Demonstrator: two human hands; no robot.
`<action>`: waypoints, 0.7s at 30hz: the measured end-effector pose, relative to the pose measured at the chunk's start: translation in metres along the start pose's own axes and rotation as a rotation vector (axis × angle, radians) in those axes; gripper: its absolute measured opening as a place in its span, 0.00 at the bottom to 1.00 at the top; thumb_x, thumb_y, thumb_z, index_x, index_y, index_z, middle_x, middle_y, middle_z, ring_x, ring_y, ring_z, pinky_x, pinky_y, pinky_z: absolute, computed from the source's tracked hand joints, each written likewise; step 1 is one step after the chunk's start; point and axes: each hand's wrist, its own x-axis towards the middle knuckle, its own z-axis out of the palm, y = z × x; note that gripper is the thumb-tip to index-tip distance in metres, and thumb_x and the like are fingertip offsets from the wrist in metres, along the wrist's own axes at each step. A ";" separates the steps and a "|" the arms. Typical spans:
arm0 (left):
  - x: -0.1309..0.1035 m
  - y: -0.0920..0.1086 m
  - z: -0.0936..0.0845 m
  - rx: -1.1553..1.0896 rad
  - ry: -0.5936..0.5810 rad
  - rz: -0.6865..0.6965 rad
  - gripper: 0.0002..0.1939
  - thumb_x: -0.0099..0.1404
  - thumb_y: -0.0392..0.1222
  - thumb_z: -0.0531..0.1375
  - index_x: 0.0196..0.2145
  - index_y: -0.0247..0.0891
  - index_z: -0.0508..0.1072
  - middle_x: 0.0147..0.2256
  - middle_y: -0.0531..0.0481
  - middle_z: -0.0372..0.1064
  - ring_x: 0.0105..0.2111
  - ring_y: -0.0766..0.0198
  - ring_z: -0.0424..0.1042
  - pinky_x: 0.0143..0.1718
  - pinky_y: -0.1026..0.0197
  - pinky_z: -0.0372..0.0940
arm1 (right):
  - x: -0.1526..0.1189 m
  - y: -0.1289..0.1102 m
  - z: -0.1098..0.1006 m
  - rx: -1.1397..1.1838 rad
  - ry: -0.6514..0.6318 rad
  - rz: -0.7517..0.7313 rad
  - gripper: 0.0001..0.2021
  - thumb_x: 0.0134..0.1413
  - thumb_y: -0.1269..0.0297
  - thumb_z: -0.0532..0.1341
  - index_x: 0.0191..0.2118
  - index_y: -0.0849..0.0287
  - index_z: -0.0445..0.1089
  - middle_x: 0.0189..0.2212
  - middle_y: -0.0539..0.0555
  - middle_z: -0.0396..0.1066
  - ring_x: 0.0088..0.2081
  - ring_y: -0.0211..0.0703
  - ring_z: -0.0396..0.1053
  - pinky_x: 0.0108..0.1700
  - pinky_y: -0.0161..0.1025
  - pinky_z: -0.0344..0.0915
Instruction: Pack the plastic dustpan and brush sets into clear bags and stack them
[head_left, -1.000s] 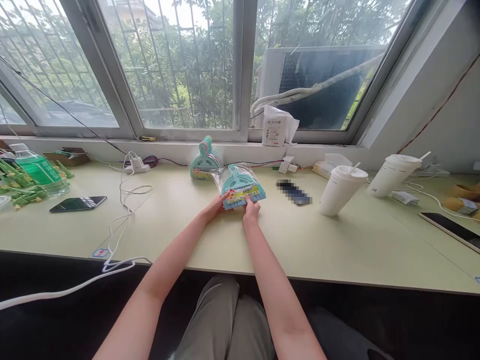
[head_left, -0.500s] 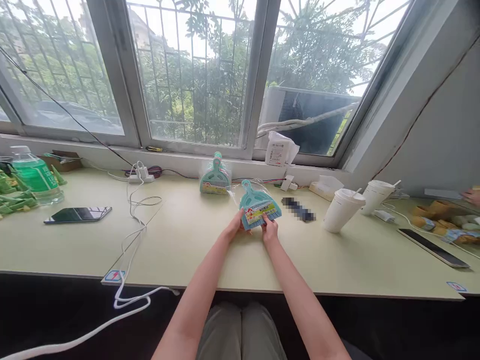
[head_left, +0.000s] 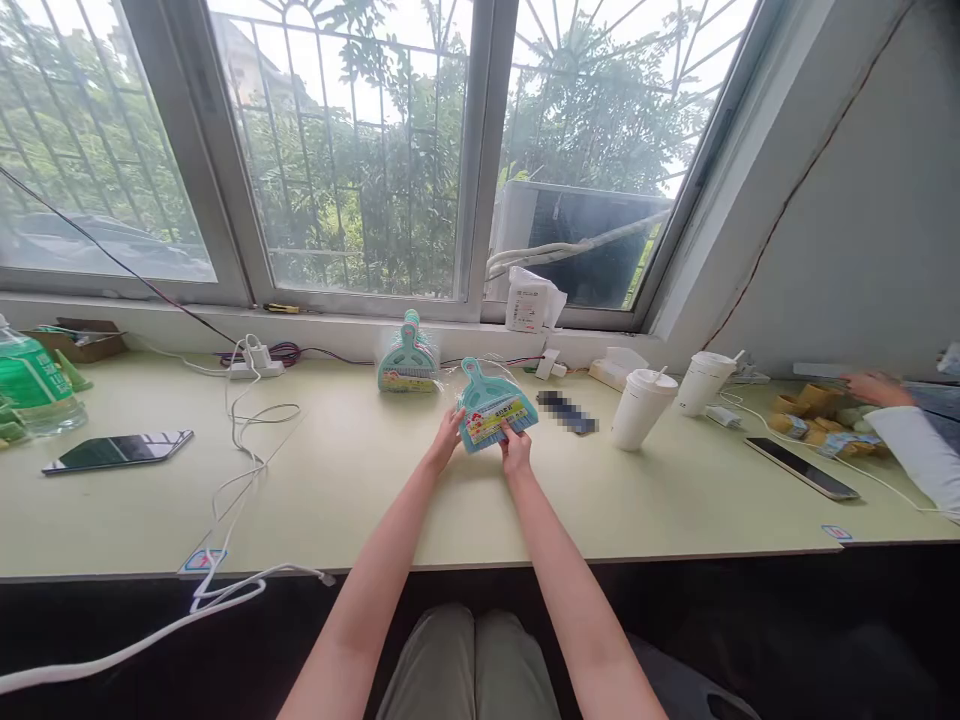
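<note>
View swings right since earlier frame; co-worker's sleeve (head_left: 911, 450) now in shot. We hold bagged teal dustpan (head_left: 495, 407) over desk (head_left: 360, 480): left hand (head_left: 445, 440), right hand (head_left: 516, 450) both pinch label edge, handle pointing away twd window.

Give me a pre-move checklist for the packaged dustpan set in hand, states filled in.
1. Left hand on the packaged dustpan set: ok, fingers at its left edge.
2. Right hand grip: ok, pinching the lower edge by the label.
3. Package lifted off the table: cannot tell.
4. Second dustpan pack apart: ok, it stands behind by the window sill.
5. Paper cup out of the way: ok, to the right, not touching.
6. Co-worker's hand apart: ok, far right.
</note>
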 end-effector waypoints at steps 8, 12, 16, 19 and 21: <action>0.000 -0.010 -0.005 0.050 -0.159 -0.136 0.30 0.58 0.59 0.61 0.53 0.39 0.67 0.54 0.41 0.67 0.54 0.51 0.67 0.54 0.49 0.62 | -0.002 -0.003 0.003 -0.026 0.030 -0.034 0.19 0.34 0.62 0.71 0.36 0.64 0.71 0.35 0.55 0.76 0.39 0.43 0.74 0.37 0.34 0.73; -0.006 -0.006 -0.002 0.076 -0.326 -0.116 0.26 0.61 0.56 0.59 0.53 0.40 0.68 0.56 0.43 0.66 0.56 0.52 0.65 0.58 0.49 0.57 | -0.001 -0.007 0.001 -0.012 0.042 -0.075 0.19 0.36 0.62 0.70 0.38 0.64 0.71 0.37 0.55 0.76 0.42 0.43 0.73 0.40 0.34 0.73; -0.004 -0.011 0.007 0.056 -0.189 0.030 0.28 0.58 0.49 0.63 0.55 0.37 0.66 0.55 0.40 0.67 0.55 0.50 0.66 0.57 0.48 0.59 | 0.001 -0.004 0.001 0.038 0.026 -0.076 0.17 0.39 0.67 0.68 0.39 0.64 0.71 0.41 0.55 0.75 0.42 0.42 0.73 0.41 0.34 0.73; 0.003 -0.020 0.013 0.052 0.028 0.082 0.28 0.57 0.42 0.63 0.54 0.34 0.64 0.52 0.39 0.68 0.52 0.50 0.67 0.55 0.48 0.61 | 0.002 -0.001 0.001 -0.002 0.025 -0.059 0.16 0.40 0.68 0.68 0.39 0.64 0.71 0.42 0.56 0.74 0.43 0.42 0.73 0.41 0.35 0.73; 0.006 -0.026 0.014 0.064 0.099 0.069 0.29 0.57 0.39 0.61 0.56 0.32 0.61 0.52 0.38 0.68 0.52 0.50 0.67 0.54 0.48 0.61 | 0.001 0.000 0.000 -0.012 0.020 -0.055 0.16 0.41 0.68 0.68 0.39 0.64 0.71 0.41 0.56 0.74 0.43 0.43 0.73 0.42 0.36 0.73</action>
